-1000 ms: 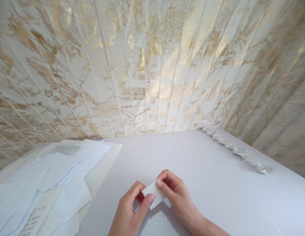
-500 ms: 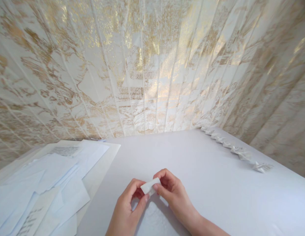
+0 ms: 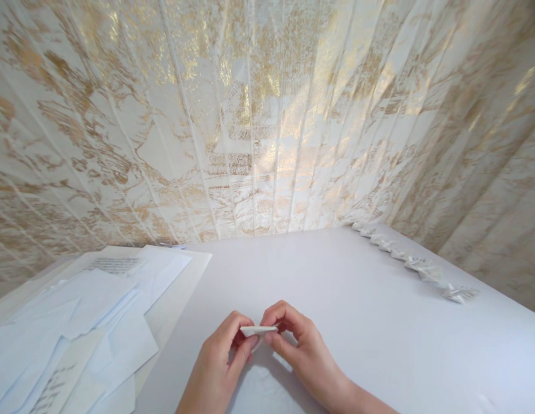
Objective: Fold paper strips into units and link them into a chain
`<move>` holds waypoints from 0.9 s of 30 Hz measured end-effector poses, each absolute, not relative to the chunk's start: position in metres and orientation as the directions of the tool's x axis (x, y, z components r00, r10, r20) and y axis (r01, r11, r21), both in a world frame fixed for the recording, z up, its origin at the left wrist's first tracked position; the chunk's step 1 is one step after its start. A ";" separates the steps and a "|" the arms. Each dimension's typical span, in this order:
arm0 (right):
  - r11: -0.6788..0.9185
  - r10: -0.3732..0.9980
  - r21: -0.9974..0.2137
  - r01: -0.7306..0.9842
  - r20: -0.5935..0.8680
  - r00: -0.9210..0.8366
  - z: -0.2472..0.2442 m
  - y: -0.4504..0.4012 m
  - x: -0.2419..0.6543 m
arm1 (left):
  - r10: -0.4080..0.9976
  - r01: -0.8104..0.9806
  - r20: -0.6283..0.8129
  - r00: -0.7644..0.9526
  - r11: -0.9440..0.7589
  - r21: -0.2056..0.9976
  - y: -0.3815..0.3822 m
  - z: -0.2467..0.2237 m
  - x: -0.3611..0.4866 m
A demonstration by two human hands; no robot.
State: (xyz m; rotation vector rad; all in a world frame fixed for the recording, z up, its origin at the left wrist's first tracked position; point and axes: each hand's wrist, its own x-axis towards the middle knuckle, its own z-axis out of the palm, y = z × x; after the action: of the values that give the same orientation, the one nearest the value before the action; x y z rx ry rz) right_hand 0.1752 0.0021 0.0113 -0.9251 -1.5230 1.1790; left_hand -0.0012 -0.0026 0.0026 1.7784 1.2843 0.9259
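Observation:
A small piece of folded white paper (image 3: 258, 330) is held above the white tabletop, seen nearly edge-on. My left hand (image 3: 226, 356) pinches its left end between thumb and fingers. At the right end, my right hand (image 3: 300, 348) grips the paper with thumb below and bent index finger behind. The thumbs sit close to each other at the lower side of the paper. Fingers hide part of both ends, and the underside shows only as a small flap between the hands.
Loose white paper sheets (image 3: 99, 293), some with print, overlap in a pile at the left. Several small folded paper figures (image 3: 459, 293) stand in a row along the right edge of the white table (image 3: 267, 270). A gold-patterned curtain (image 3: 250, 144) hangs behind.
The folded paper has tipped from showing its broad face at a slant to lying level and almost edge-on. Both hands have shifted slightly left with it.

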 end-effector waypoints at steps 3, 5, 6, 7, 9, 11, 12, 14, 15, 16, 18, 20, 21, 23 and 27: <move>0.265 0.935 -0.958 0.110 0.227 -0.274 0.015 0.000 0.175 | 0.957 0.435 0.166 0.237 -0.257 0.863 -0.005 0.006 -0.001; 0.252 0.941 -0.959 0.132 0.210 -0.266 0.014 -0.001 0.174 | 0.944 0.441 0.239 0.226 -0.318 0.839 -0.006 0.008 -0.001; 0.248 0.943 -0.960 0.132 0.208 -0.258 0.014 -0.001 0.174 | 0.934 0.440 0.282 0.218 -0.352 0.826 -0.006 0.008 -0.002; 0.252 0.944 -0.960 0.123 0.217 -0.248 0.013 0.000 0.174 | 0.922 0.436 0.319 0.218 -0.385 0.814 -0.006 0.007 -0.002; 0.291 0.937 -0.954 0.074 0.269 -0.224 0.011 0.000 0.174 | 0.906 0.414 0.362 0.220 -0.422 0.807 -0.006 0.006 -0.002; 0.347 0.920 -0.938 0.022 0.336 -0.203 0.010 0.001 0.175 | 0.923 0.364 0.321 0.211 -0.379 0.851 -0.007 0.005 -0.001; 0.370 0.912 -0.929 0.009 0.361 -0.196 0.010 0.001 0.175 | 0.945 0.316 0.268 0.189 -0.317 0.894 -0.007 0.005 0.000; 0.402 0.902 -0.916 0.019 0.392 -0.183 0.011 0.000 0.177 | 0.986 0.165 0.116 0.121 -0.135 0.977 -0.008 0.005 0.003; 0.414 0.898 -0.910 0.032 0.402 -0.180 0.012 0.000 0.177 | 0.994 0.068 0.028 0.102 -0.035 0.997 -0.009 0.006 0.004; 0.428 0.892 -0.903 0.046 0.414 -0.183 0.012 0.000 0.178 | 0.993 -0.030 -0.054 0.102 0.057 0.998 -0.010 0.006 0.006; 0.458 0.876 -0.886 0.070 0.436 -0.207 0.014 -0.002 0.179 | 0.971 -0.156 -0.166 0.174 0.193 0.969 -0.010 0.008 0.009; 0.481 0.859 -0.872 0.093 0.446 -0.252 0.014 -0.003 0.180 | 0.943 -0.180 -0.197 0.268 0.250 0.951 -0.010 0.008 0.012; 0.489 0.852 -0.865 0.107 0.448 -0.272 0.014 -0.003 0.180 | 0.935 -0.171 -0.193 0.298 0.251 0.953 -0.009 0.008 0.012; 0.508 0.839 -0.850 0.140 0.452 -0.303 0.014 -0.004 0.180 | 0.937 -0.134 -0.180 0.298 0.228 0.964 -0.009 0.008 0.013; 0.522 0.824 -0.839 0.152 0.450 -0.344 0.015 -0.004 0.180 | 0.961 -0.071 -0.165 0.220 0.185 0.980 -0.009 0.009 0.011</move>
State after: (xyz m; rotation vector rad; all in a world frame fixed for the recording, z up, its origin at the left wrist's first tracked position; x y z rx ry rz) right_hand 0.1795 -0.0037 0.0150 -0.8133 -1.8074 0.8820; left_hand 0.0112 -0.0087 0.0091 1.1083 1.0658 0.9670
